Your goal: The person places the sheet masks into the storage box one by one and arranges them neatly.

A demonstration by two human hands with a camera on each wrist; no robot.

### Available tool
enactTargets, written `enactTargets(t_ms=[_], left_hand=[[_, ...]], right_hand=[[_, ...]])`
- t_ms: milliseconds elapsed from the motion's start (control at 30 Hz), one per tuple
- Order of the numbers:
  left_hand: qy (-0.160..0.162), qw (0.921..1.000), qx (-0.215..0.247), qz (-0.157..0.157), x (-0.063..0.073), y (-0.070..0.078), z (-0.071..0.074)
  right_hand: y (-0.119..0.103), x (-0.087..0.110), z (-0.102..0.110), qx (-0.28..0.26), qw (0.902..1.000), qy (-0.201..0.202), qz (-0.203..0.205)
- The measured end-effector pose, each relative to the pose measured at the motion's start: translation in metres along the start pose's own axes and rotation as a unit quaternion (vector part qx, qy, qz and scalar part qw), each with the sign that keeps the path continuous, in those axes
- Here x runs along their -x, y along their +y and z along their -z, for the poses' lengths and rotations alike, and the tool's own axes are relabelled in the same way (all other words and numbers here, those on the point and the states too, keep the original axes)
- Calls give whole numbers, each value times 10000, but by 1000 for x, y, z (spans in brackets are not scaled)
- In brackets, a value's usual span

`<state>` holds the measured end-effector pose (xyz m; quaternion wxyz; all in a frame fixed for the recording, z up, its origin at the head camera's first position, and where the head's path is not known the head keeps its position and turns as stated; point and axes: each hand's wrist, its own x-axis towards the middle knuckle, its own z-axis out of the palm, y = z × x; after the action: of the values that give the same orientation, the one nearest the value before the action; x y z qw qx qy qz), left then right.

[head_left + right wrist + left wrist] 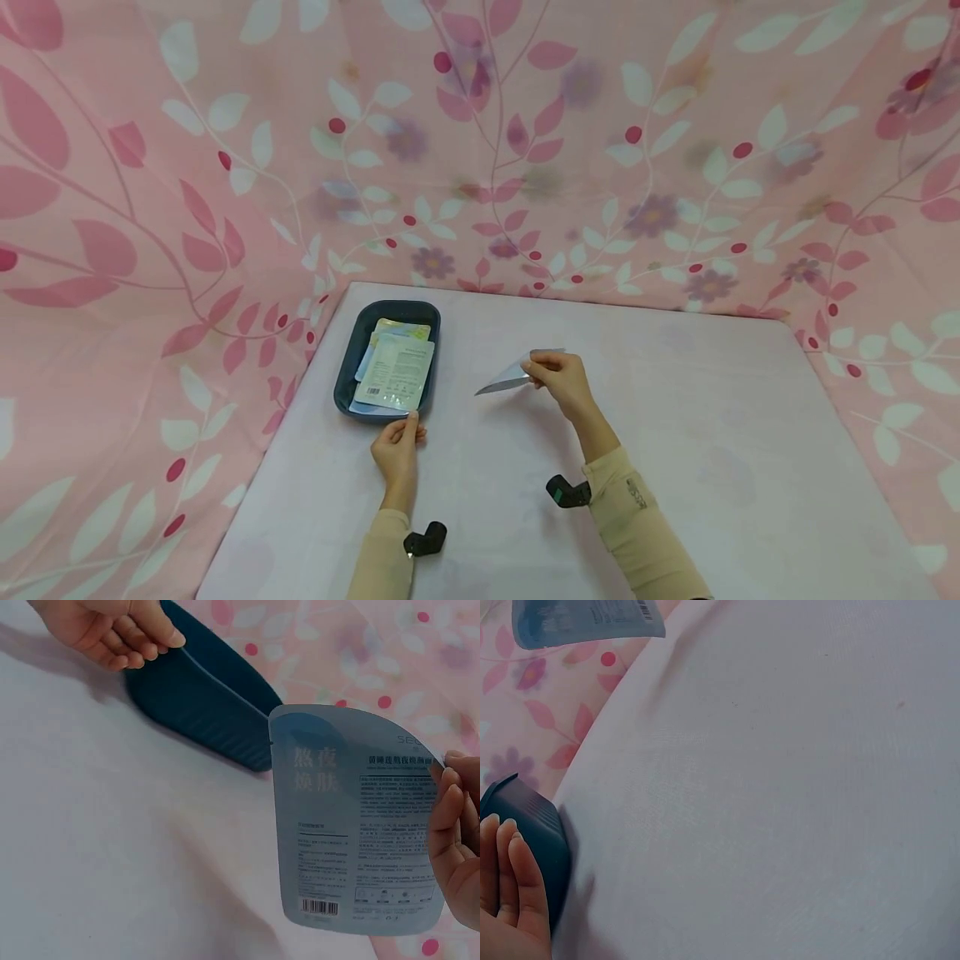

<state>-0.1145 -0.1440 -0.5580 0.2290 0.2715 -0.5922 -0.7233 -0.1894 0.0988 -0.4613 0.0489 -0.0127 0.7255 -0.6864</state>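
Observation:
My right hand [561, 383] pinches a flat face-mask sachet [352, 825] by one edge and holds it up over the table, right of the tray. Fine print and a barcode cover the side of it that faces the right wrist camera. At the tray's near end, my left hand [397, 454] grips the rim, thumb on top and the other fingers curled below it. This dark blue tray [343, 367] is oblong with rounded corners. Inside lies a small overlapping pile of similar sachets [397, 371], the top one pale green with a barcode.
A white cloth covers the table [675, 433], whose left edge runs close by the tray. Behind and at both sides hangs a pink floral curtain [510, 150]. Small black cameras [425, 540] are strapped at both wrists, over beige sleeves [637, 525].

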Motion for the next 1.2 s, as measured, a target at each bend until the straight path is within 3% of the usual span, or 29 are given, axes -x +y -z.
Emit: enactTargets(t_ms=[500,733,933,1067,1200], left_hand=[[-8,10000,-79,-8,-1,-2,2],[-93,9995,-286,54,0,2,2],[-147,9997,-143,111,-1,3,3],[-199,9996,-163,81,5,16,2],[-146,9998,-93,43,5,12,1]], right_hand=[[-35,-16,-30,-82,9968,-506,605],[-46,-24,-50,-148,9950,-716,687],[-52,-31,-69,-190,9941,-823,678],[-55,-34,-82,-107,9933,-929,676],[-56,-35,-94,-57,9901,-1153,801]])
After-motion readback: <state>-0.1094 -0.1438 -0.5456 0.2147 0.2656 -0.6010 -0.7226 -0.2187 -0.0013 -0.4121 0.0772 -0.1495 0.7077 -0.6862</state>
